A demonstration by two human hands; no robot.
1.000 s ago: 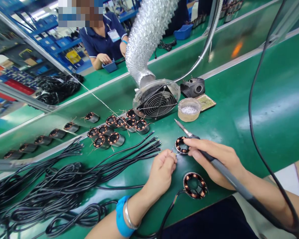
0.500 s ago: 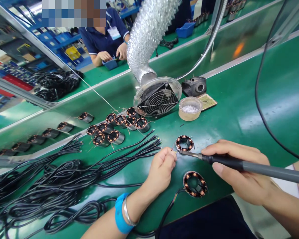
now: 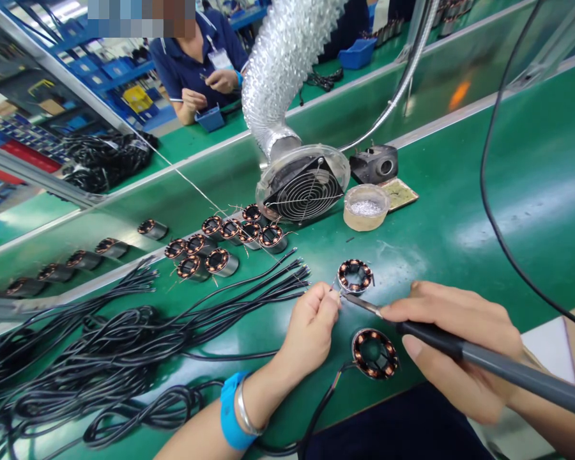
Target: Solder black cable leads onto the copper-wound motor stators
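Observation:
My left hand [image 3: 314, 322] is closed, thumb and finger pinched on thin wires beside a copper-wound stator [image 3: 355, 276]. A soldering iron [image 3: 441, 338] lies in my right hand [image 3: 469, 345], its fingers wrapped round the black grip. The iron's metal tip touches or nearly touches the wires by my left fingertips, at the stator's lower left edge. Nearer to me, a second stator [image 3: 375, 354] rests on the green bench with a black cable [image 3: 322, 409] joined to it by coloured wires.
Black cables [image 3: 124, 358] cover the left side. Several stators [image 3: 220, 262] stand behind them. A fan [image 3: 308, 191] on a silver duct, a round tub [image 3: 365, 207] and a black holder [image 3: 374, 164] are at the back. Across the bench, a person's hands [image 3: 222, 81] are at work.
My right hand and the iron's handle have dropped slightly, so the iron tilts more steeply. My left hand stays almost still. The other person's hands have risen and parted above the blue bin.

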